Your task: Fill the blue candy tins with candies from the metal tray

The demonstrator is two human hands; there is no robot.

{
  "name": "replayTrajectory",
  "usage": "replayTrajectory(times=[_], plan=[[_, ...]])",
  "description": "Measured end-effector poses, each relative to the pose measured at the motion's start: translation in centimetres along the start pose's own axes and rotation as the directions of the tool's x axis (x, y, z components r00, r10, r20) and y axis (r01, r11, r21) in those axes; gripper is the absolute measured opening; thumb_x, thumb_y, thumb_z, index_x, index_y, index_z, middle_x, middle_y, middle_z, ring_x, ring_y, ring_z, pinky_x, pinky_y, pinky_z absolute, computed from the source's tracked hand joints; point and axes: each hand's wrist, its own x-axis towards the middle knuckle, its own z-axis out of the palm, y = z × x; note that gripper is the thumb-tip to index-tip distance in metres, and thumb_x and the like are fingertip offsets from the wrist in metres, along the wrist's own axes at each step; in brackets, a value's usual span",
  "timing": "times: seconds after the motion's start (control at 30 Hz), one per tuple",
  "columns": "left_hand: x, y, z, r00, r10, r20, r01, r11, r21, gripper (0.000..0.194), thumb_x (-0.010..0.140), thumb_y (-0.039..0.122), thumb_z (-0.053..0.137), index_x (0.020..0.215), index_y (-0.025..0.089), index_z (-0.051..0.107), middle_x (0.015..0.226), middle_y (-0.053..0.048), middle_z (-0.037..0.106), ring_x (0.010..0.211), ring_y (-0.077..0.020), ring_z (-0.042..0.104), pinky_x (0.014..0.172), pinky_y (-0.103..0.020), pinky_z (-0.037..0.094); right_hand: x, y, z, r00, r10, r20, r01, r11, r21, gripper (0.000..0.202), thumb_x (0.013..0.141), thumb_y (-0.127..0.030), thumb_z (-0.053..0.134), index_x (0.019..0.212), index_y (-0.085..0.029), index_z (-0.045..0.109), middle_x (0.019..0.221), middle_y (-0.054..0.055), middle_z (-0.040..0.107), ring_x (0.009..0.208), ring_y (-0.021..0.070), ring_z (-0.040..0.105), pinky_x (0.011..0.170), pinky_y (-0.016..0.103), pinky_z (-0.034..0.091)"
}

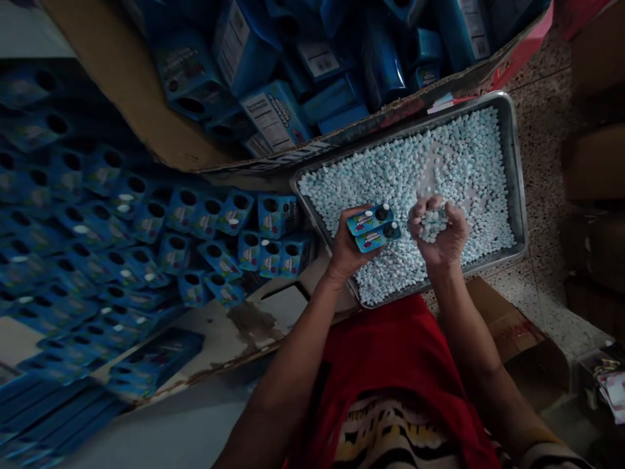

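Two small blue candy boxes (372, 228) sit side by side in my left hand (344, 251), with dark round openings in their ends and a few pale candies at the openings. My left fingers are wrapped round them, above the near left part of a metal tray (518, 176). Small white and pale-blue candies (375, 169) cover most of that tray. My right hand (442, 238) is cupped palm up over the tray, just right of the boxes. A heap of the candies rests in its palm, with the fingers curled round it.
Rows of blue boxes with round openings (180, 202) stand on the table (254, 319) to the left. A large cardboard carton (185, 153) full of blue boxes is beyond the tray. An open cardboard box (508, 319) lies at the right, on the speckled floor (541, 254).
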Motion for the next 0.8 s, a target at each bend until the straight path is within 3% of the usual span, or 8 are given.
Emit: replayTrajectory(times=[0.13, 0.23, 0.37, 0.5, 0.6, 0.67, 0.73, 0.8], plan=[[0.1, 0.6, 0.6, 0.998, 0.065, -0.004, -0.065, 0.997, 0.052, 0.077, 0.075, 0.027, 0.095, 0.139, 0.032, 0.053, 0.145, -0.008, 0.070, 0.134, -0.0285, 0.072, 0.114, -0.046, 0.061, -0.9, 1.8, 3.2, 0.974, -0.225, 0.008, 0.223, 0.959, -0.173, 0.036, 0.087, -0.059, 0.076, 0.074, -0.027, 0.064, 0.073, 0.000, 0.060, 0.075, 0.0191, 0.062, 0.081, 0.037, 0.058], [0.3, 1.3, 0.8, 0.999, 0.051, -0.019, -0.048, 0.993, 0.107, 0.076, 0.072, 0.020, 0.090, 0.138, 0.030, 0.054, 0.137, -0.006, 0.072, 0.123, -0.0272, 0.075, 0.106, -0.044, 0.063, -0.3, 2.5, 4.1, 0.941, -0.336, 0.046, 0.330, 0.876, -0.353, 0.039, 0.092, -0.059, 0.079, 0.075, -0.026, 0.066, 0.077, 0.000, 0.062, 0.079, 0.0182, 0.062, 0.086, 0.036, 0.057], [0.6, 3.1, 0.2, 1.000, -0.021, 0.011, 0.018, 0.976, 0.216, 0.075, 0.068, 0.017, 0.090, 0.134, 0.029, 0.058, 0.123, -0.003, 0.075, 0.107, -0.0260, 0.077, 0.093, -0.038, 0.064, 1.7, 2.4, 4.0, 0.944, -0.319, 0.084, 0.316, 0.801, -0.508, 0.047, 0.098, -0.067, 0.073, 0.077, -0.025, 0.065, 0.079, -0.001, 0.059, 0.078, 0.0162, 0.059, 0.082, 0.033, 0.056], [0.9, 5.3, -1.0, 0.990, -0.121, 0.070, 0.086, 0.923, 0.375, 0.072, 0.064, 0.015, 0.089, 0.130, 0.026, 0.061, 0.118, -0.002, 0.075, 0.104, -0.0267, 0.075, 0.090, -0.038, 0.061, 1.9, 2.2, 3.2, 0.935, -0.195, 0.298, 0.336, 0.761, -0.555, 0.051, 0.107, -0.068, 0.056, 0.086, -0.025, 0.073, 0.090, 0.002, 0.068, 0.090, 0.0184, 0.066, 0.092, 0.037, 0.057], [1.0, 6.3, -1.7, 0.981, -0.182, 0.072, 0.138, 0.905, 0.402, 0.071, 0.064, 0.014, 0.089, 0.128, 0.025, 0.062, 0.114, -0.001, 0.076, 0.100, -0.0253, 0.075, 0.084, -0.035, 0.060, -0.3, 2.4, 2.7, 0.900, -0.159, 0.406, 0.386, 0.721, -0.575, 0.050, 0.109, -0.066, 0.052, 0.090, -0.027, 0.077, 0.097, 0.002, 0.075, 0.103, 0.0220, 0.073, 0.113, 0.046, 0.055], [0.8, 6.6, -2.1, 0.975, -0.217, 0.052, 0.177, 0.892, 0.415, 0.073, 0.062, 0.016, 0.092, 0.128, 0.025, 0.061, 0.113, -0.001, 0.077, 0.099, -0.0249, 0.076, 0.082, -0.033, 0.060, -2.3, 2.7, 2.3, 0.890, -0.179, 0.420, 0.421, 0.677, -0.604, 0.050, 0.110, -0.068, 0.050, 0.099, -0.030, 0.080, 0.113, 0.002, 0.081, 0.127, 0.0258, 0.074, 0.134, 0.054, 0.040], [0.5, 6.7, -2.6, 0.976, -0.214, 0.032, 0.181, 0.890, 0.418, 0.074, 0.062, 0.020, 0.094, 0.128, 0.025, 0.060, 0.112, -0.001, 0.078, 0.099, -0.0252, 0.077, 0.082, -0.034, 0.061, -4.3, 3.3, 1.7, 0.892, -0.191, 0.409, 0.425, 0.662, -0.617, 0.052, 0.110, -0.071, 0.046, 0.117, -0.033, 0.081, 0.139, 0.002, 0.080, 0.156, 0.0284, 0.060, 0.144, 0.057, 0.023], [0.1, 6.6, -3.0, 0.987, -0.158, 0.034, 0.131, 0.908, 0.399, 0.073, 0.066, 0.024, 0.094, 0.131, 0.026, 0.060, 0.116, -0.002, 0.078, 0.104, -0.0265, 0.078, 0.089, -0.037, 0.064, -5.8, 4.0, 0.5, 0.903, -0.242, 0.356, 0.416, 0.701, -0.579, 0.055, 0.111, -0.070, 0.041, 0.135, -0.036, 0.076, 0.157, 0.000, 0.072, 0.168, 0.0277, 0.047, 0.144, 0.060, 0.026]])
